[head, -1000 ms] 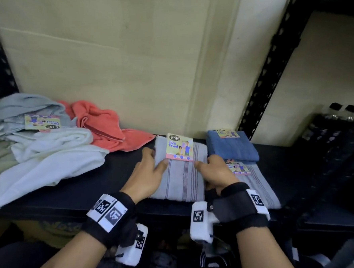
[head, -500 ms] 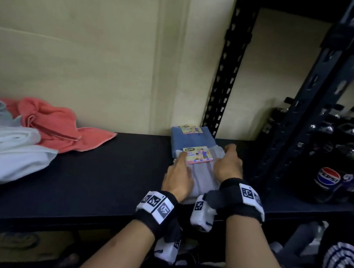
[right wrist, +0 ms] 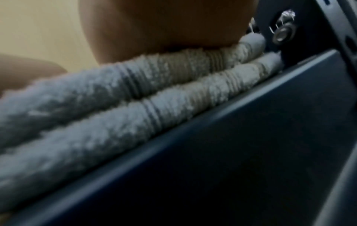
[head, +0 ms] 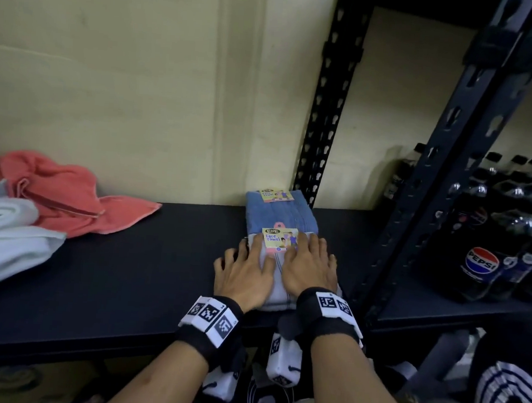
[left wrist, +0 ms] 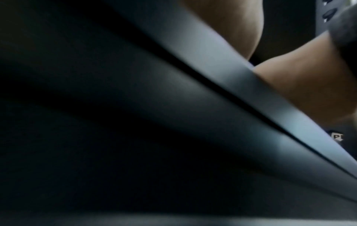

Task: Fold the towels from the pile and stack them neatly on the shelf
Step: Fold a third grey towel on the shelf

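Folded grey towel (head: 277,280) on second grey towel at right end of shelf (head: 129,274), blue towel (head: 278,214) behind. Left hand (head: 245,271), right hand (head: 309,267) flat on top, fingers spread. Unfolded pile (head: 24,214) far left.

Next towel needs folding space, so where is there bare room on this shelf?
The dark shelf is bare between the coral towel and the folded grey towel under both hands. The left end is crowded with the white towel; right of the stack stands the upright.
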